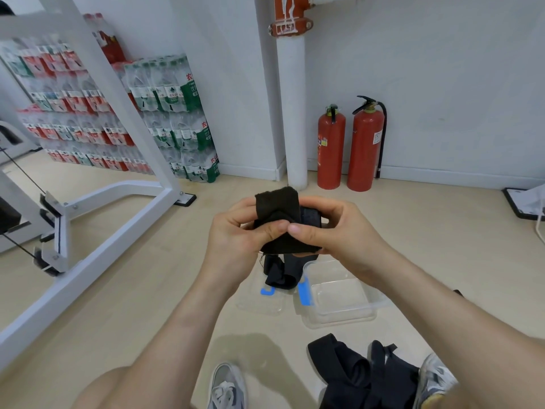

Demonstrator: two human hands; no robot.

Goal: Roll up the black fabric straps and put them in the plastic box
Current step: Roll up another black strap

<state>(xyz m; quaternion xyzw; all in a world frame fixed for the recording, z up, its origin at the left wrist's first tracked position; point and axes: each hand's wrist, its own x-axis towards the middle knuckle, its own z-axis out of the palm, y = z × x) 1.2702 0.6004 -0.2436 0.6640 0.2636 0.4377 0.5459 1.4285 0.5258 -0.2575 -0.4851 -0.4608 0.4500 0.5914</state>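
A black fabric strap (277, 212) is held up in front of me, partly folded over, with its loose tail (280, 274) hanging down toward the floor. My left hand (236, 234) grips the strap's left side, thumb pressed on its front. My right hand (333, 231) pinches the right side, thumb tip meeting the left thumb. Below the hands a clear plastic box (342, 296) stands on the floor with nothing visible inside. Its clear lid (262, 302) with blue clips lies to the left of it. More black straps (362, 376) lie in a pile by my right shoe.
A white metal frame (118, 208) stands at the left on the wooden floor. Stacked packs of water bottles (165, 113) line the left wall. Two red fire extinguishers (348, 149) stand beside a white pipe (295, 113). My shoes (227, 388) are at the bottom edge.
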